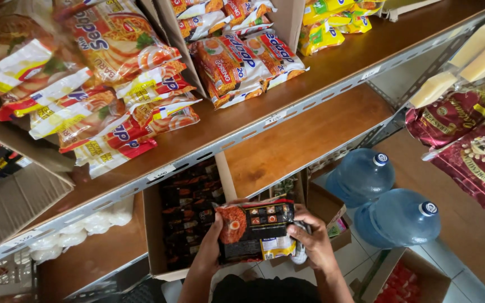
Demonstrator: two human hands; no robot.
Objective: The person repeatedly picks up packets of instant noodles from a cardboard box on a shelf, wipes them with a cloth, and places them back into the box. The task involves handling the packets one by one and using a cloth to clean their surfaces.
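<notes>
Both of my hands hold a small stack of black instant noodle packets (256,229) low in the middle of the view. My left hand (211,245) grips the stack's left edge. My right hand (311,241) closes over its right edge. The top packet shows a red-orange noodle picture and a yellow corner. Just to the left sits an open cardboard box (154,235) on the lower shelf, filled with several of the same black packets (189,216).
The upper wooden shelf (332,64) carries orange and white noodle packets (237,59) and yellow packets (326,25). Two blue water jugs (383,196) stand on the floor at right. Maroon snack bags (467,140) hang at far right. Another box (405,280) sits below.
</notes>
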